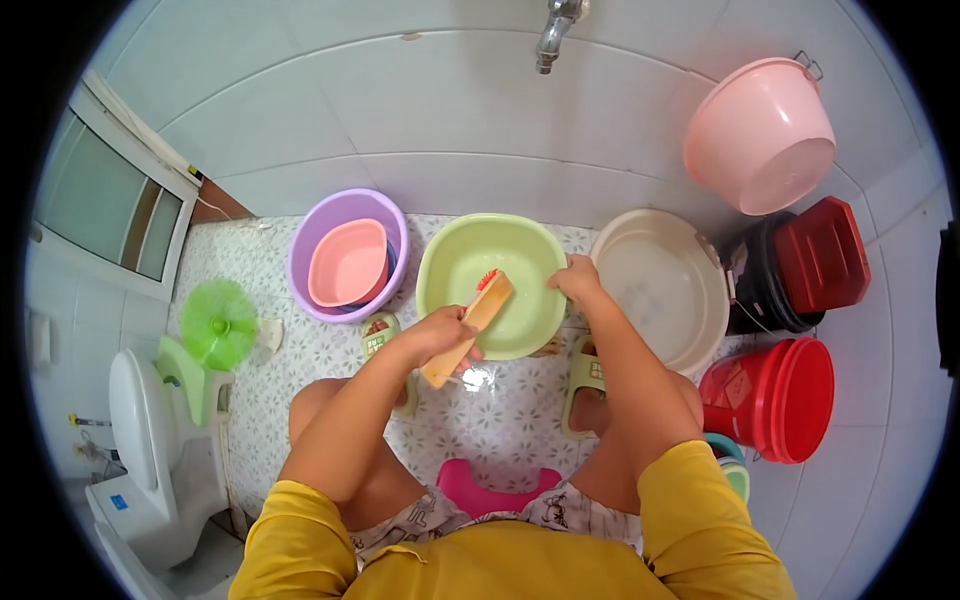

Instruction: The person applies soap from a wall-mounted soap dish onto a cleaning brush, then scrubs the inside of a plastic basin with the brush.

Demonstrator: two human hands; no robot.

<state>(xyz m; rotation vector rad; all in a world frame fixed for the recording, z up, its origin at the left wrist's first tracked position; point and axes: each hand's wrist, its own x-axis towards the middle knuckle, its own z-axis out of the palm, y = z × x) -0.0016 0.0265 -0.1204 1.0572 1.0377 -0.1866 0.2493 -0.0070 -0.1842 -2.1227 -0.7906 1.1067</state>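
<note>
A light green basin [455, 258] sits on the floor in front of me. My left hand [440, 335] is closed around a long tan scrub brush [490, 303], held slanting over the near part of the basin. Red bristles show at the brush's far end, on its underside. My right hand [576, 281] grips the basin's right rim, its fingers partly hidden by the rim and the hand itself. What lies under the brush in the basin is partly hidden.
Left of the basin, a purple tub [300, 250] holds a pink basin [345, 262]. At right stand a beige basin [660, 290], a red bucket [800, 400] and a black bucket [745, 270]. A pink bucket [760, 135] hangs on the wall. A toilet [140, 420] is at left; a tap [550, 40] is above.
</note>
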